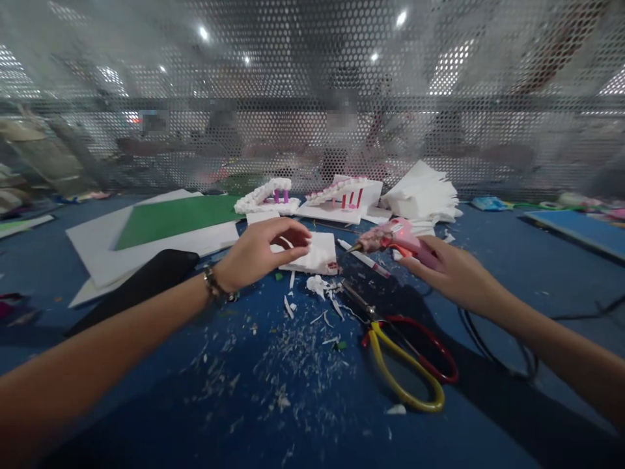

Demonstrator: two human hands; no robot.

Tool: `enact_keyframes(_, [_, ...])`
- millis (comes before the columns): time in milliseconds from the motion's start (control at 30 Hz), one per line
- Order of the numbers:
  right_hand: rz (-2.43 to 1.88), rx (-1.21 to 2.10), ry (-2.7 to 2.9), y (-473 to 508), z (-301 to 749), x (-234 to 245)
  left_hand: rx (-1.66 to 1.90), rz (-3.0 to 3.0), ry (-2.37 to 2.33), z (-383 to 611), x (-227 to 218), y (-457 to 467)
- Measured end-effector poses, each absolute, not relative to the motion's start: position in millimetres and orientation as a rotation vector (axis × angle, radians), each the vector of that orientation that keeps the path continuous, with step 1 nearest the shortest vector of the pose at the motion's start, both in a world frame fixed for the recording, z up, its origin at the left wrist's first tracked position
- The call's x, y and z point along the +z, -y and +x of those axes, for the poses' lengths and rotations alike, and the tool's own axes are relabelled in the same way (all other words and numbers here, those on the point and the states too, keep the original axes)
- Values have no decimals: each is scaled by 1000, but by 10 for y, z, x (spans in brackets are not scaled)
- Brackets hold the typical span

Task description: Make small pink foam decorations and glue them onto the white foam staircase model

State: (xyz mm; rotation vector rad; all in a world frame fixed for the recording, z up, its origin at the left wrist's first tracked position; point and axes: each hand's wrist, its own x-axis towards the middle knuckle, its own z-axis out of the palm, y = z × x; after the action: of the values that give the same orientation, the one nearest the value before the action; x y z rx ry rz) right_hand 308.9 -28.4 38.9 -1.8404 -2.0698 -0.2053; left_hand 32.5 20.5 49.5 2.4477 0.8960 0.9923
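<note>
A pink hot glue gun [405, 236] is gripped in my right hand [446, 270], its metal nozzle pointing left. My left hand [263, 251] hovers at a small white foam board [319, 253], thumb and fingertips brought close together in a pinch. Whatever is between those fingertips is too small to make out. The foam board has a reddish-brown mark at its near right corner. Just right of it lies a white marker pen [364, 258], partly below the glue gun's nozzle. Scissors with one yellow and one red handle [390, 345] rest in front, blades toward the board.
Two white foam staircase models [266, 198] [342, 198] stand behind. White sheets [422, 192] are stacked at back right. Left are green card [170, 218] and a black phone-like object [146, 280]. Foam scraps [317, 286] litter the blue table; a black cable [502, 365] runs right. Perforated metal mesh [312, 78] rises behind.
</note>
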Motion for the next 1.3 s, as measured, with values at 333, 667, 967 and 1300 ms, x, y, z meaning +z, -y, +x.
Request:
enact_keyframes(333, [-2015,157,1794,716,3362,361,631,2864,-702,539,292,-459])
enact_keyframes(667, [-1994,317,1681,716,3353,302,454,2925,-617,603,355,-453])
enact_keyframes(967, [-1931,340,1717,756,3352,316,461,2904,-704,663,309,-500])
enact_keyframes(1300, [-1968,334,1694,751,3359,324,508,2859,-718,638,264,-458])
